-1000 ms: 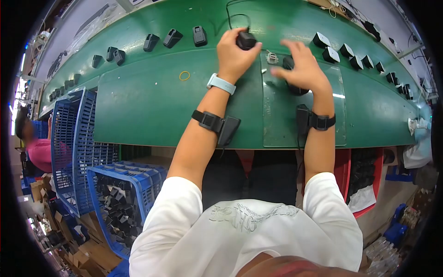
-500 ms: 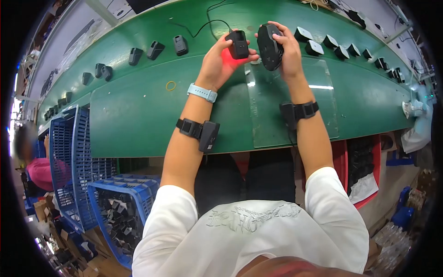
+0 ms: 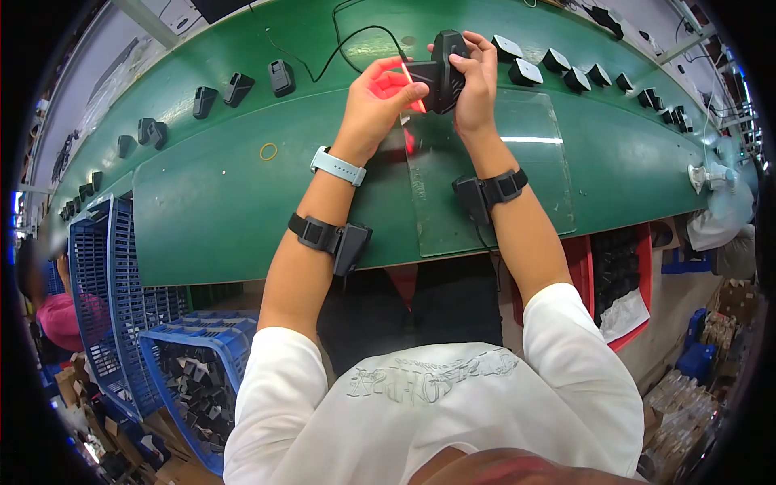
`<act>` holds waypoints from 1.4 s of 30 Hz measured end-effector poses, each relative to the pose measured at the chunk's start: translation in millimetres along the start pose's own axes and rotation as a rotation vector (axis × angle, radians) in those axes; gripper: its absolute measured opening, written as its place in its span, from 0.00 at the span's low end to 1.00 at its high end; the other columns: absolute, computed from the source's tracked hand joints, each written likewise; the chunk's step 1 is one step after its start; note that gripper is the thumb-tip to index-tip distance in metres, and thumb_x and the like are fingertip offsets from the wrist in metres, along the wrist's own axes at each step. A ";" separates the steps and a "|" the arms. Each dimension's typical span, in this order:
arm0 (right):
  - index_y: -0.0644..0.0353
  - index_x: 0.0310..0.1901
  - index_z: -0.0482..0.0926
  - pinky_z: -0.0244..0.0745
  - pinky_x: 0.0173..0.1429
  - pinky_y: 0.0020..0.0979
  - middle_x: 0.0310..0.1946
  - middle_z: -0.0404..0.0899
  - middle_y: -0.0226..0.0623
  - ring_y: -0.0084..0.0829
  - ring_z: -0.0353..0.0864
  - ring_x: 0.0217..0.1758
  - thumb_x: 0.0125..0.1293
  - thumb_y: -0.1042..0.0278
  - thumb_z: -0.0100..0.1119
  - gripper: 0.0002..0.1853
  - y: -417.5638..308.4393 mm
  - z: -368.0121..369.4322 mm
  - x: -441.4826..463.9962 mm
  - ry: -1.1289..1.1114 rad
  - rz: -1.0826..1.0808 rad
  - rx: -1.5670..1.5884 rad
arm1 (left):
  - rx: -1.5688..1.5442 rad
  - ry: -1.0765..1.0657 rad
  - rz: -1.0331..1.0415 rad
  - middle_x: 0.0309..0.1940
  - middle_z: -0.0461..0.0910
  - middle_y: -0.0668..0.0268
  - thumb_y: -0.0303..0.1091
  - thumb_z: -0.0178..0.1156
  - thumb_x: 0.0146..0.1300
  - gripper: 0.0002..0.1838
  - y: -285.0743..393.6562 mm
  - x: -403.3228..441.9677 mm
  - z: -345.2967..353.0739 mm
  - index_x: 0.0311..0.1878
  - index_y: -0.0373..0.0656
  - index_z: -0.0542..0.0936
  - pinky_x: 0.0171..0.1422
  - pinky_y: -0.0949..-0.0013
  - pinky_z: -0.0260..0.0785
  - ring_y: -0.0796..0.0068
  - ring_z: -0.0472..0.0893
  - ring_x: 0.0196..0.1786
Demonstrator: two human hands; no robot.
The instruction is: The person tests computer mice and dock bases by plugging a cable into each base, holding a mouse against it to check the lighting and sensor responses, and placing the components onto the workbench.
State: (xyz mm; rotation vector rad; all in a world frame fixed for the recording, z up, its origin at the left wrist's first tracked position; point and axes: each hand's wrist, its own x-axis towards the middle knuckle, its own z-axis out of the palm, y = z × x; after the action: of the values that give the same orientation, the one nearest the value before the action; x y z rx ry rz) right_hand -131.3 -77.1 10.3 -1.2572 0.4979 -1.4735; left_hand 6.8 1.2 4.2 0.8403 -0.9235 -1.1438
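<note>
My left hand (image 3: 380,95) is closed on a small corded black device (image 3: 420,79). Red light glows along its palm-facing side and colours my fingers. A larger, rounded black device (image 3: 449,56) stands on edge in my right hand (image 3: 477,85), with my thumb on its face. The two devices meet or overlap in view; whether they touch I cannot tell. A black cable (image 3: 368,30) runs from the corded device across the green table (image 3: 267,206). Below my hands lies a clear sheet (image 3: 493,186).
Black devices (image 3: 280,78) line the table's left side; white-topped ones (image 3: 526,73) line the right. A yellow rubber band (image 3: 268,151) lies left of my hands. Blue crates (image 3: 206,331) and a red bin (image 3: 645,279) flank me. A person in pink (image 3: 63,319) is at far left.
The corded device has turned so its glowing side faces my left palm, and it has come up against the rounded device. The rounded device has turned more edge-on. The whole view has shifted slightly.
</note>
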 end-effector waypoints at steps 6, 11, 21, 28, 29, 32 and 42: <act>0.67 0.64 0.58 0.83 0.60 0.39 0.53 0.75 0.51 0.43 0.83 0.57 0.67 0.70 0.48 0.25 -3.5 1.2 -0.5 0.025 0.051 0.167 | 0.004 0.020 -0.023 0.42 0.84 0.61 0.30 0.78 0.58 0.31 -4.8 1.6 -1.9 0.62 0.33 0.74 0.41 0.74 0.79 0.74 0.86 0.39; 0.65 0.65 0.58 0.79 0.64 0.39 0.58 0.72 0.51 0.41 0.80 0.60 0.64 0.73 0.51 0.27 -5.9 0.9 -4.1 -0.025 -0.046 0.003 | 0.099 -0.020 -0.004 0.42 0.84 0.63 0.28 0.77 0.59 0.31 3.1 -1.8 0.5 0.62 0.34 0.74 0.43 0.73 0.79 0.74 0.86 0.39; 0.57 0.70 0.50 0.75 0.68 0.42 0.63 0.68 0.53 0.43 0.75 0.65 0.49 0.82 0.72 0.50 -34.0 11.9 -16.5 -0.321 -0.614 -0.458 | -0.204 -0.287 -0.129 0.59 0.80 0.59 0.22 0.70 0.61 0.34 2.6 -0.9 -13.6 0.70 0.35 0.69 0.64 0.64 0.76 0.70 0.81 0.59; 0.55 0.72 0.47 0.79 0.65 0.41 0.65 0.65 0.53 0.43 0.75 0.64 0.49 0.81 0.74 0.53 -32.0 9.0 -15.4 -0.306 -0.533 -0.411 | -0.161 -0.316 -0.138 0.60 0.79 0.56 0.21 0.68 0.62 0.35 4.2 1.2 -14.8 0.71 0.35 0.65 0.68 0.61 0.74 0.66 0.80 0.62; 0.55 0.71 0.52 0.79 0.63 0.39 0.62 0.69 0.51 0.41 0.77 0.62 0.51 0.79 0.73 0.49 -29.4 11.5 -15.9 -0.265 -0.550 -0.379 | -0.160 -0.318 -0.144 0.60 0.79 0.56 0.21 0.68 0.62 0.35 3.4 1.7 -16.2 0.71 0.35 0.65 0.68 0.61 0.74 0.66 0.80 0.62; 0.58 0.68 0.61 0.76 0.65 0.38 0.59 0.73 0.47 0.39 0.78 0.60 0.52 0.76 0.72 0.42 -39.4 15.3 -18.7 -0.223 -0.422 -0.346 | -0.168 -0.343 -0.166 0.60 0.79 0.55 0.24 0.65 0.68 0.31 0.3 2.1 -18.0 0.71 0.34 0.65 0.69 0.60 0.74 0.65 0.80 0.62; 0.59 0.55 0.81 0.76 0.58 0.39 0.47 0.83 0.47 0.44 0.82 0.51 0.54 0.63 0.64 0.24 -23.7 -35.4 1.7 -0.352 -0.039 -1.281 | -0.241 0.051 -0.109 0.38 0.82 0.67 0.47 0.59 0.77 0.15 -8.4 15.3 -33.2 0.48 0.42 0.78 0.37 0.75 0.72 0.78 0.79 0.33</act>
State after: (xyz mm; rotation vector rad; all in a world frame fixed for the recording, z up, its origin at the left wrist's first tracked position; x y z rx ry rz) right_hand -173.0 -81.8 18.3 -2.4429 1.2635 -0.8318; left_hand 36.5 -12.8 -13.8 0.7252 -0.6883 -1.2937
